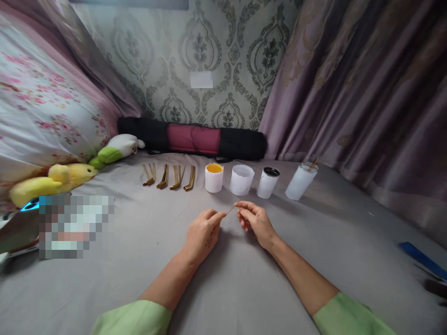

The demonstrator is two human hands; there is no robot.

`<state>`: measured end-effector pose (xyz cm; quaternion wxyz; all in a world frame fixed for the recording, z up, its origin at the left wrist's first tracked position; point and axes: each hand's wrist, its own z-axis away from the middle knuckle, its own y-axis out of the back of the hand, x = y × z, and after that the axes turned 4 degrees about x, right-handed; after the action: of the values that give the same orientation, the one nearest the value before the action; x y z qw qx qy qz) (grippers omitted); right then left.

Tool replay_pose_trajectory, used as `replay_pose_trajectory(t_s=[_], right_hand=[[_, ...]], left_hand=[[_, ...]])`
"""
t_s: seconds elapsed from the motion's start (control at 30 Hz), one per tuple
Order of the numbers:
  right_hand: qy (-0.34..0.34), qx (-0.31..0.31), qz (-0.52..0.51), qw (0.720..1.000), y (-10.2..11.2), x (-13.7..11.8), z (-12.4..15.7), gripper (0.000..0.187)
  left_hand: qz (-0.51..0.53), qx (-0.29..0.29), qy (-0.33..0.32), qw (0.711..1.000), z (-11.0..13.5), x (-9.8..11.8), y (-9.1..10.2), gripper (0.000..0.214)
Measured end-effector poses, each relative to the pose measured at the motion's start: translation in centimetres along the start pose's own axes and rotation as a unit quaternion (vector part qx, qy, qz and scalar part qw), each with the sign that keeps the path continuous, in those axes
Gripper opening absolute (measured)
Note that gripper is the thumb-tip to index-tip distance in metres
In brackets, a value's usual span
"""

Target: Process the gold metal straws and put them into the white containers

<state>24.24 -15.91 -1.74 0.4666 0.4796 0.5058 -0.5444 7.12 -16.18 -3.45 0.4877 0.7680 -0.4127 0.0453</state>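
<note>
Grey sheeting stretches toward a patterned wall. Both forearms slant inward from the near side, wrists bent, hands raised close together near the middle. Thumb and forefinger of the left hand pinch a thin stick, which slants toward the far right, before the white-wrapped cups. The right hand's forefinger touches it, other fingers curled; whether its thumb grips too, I cannot tell.

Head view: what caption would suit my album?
A thin stick, held by the left hand and touched by the right hand, before four white-sided containers.
</note>
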Motion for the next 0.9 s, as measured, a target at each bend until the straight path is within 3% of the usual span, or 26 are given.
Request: replay_pose_trajectory(t_s=[0.4, 0.9], right_hand=[[-0.012, -0.019, -0.020, 1.000, -0.16, 0.05, 0.08, 0.028], [-0.025, -0.014, -0.030, 0.999, -0.12, 0.37, -0.05, 0.028]], left_hand=[[-0.036, -0.040, -0.027, 0.998, -0.02, -0.11, 0.22, 0.035], [-0.030, -0.024, -0.013, 0.999, 0.01, -0.28, -0.09, 0.030]])
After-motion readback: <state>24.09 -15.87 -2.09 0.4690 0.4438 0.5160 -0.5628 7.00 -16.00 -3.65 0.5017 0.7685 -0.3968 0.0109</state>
